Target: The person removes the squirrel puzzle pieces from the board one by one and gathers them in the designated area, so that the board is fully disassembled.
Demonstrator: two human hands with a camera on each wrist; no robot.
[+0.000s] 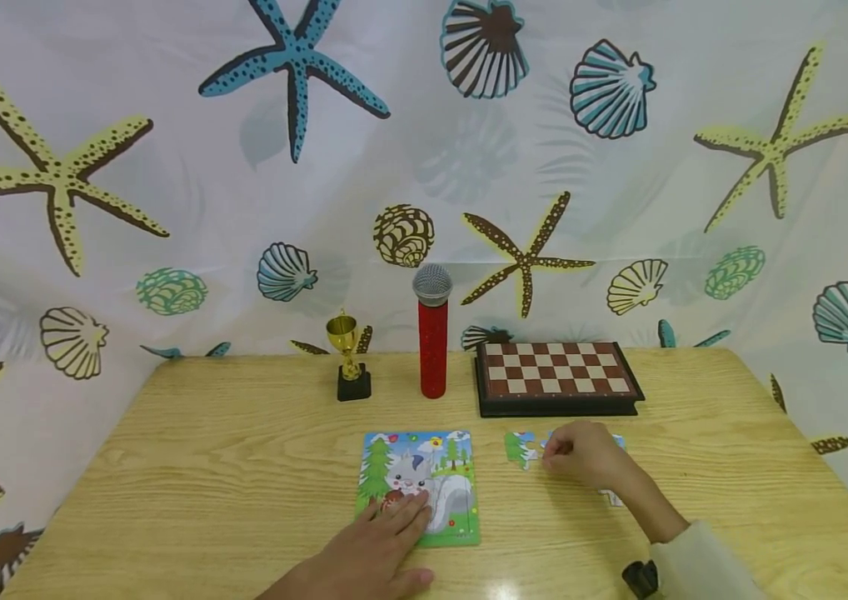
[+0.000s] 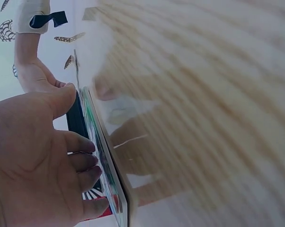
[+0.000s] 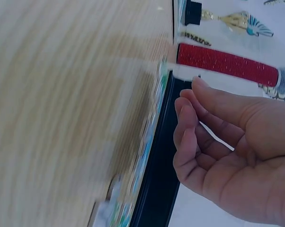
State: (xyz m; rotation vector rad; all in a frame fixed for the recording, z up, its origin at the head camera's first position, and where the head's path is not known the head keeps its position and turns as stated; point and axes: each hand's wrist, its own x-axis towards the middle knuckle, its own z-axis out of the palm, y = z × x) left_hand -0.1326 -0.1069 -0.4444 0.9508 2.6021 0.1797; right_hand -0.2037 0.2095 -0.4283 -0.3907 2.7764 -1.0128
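Observation:
A square jigsaw puzzle (image 1: 386, 467) with a cartoon squirrel lies near the middle of the table. My left hand (image 1: 382, 537) rests flat on its lower part, fingers extended over the picture; in the left wrist view that hand (image 2: 43, 161) lies along the puzzle's edge (image 2: 107, 156). To the right, my right hand (image 1: 589, 454) hovers over a group of loose puzzle pieces (image 1: 520, 448) and partly hides them. In the right wrist view the right hand (image 3: 227, 146) has loosely bent fingers, thumb near the index fingertip, and no piece shows between them.
Behind the pieces sits a brown-and-white chessboard box (image 1: 555, 371). A red microphone (image 1: 433, 342) stands upright behind the puzzle, beside a small gold trophy (image 1: 349, 354) on a black base. A patterned cloth (image 1: 394, 150) hangs along the table's back edge.

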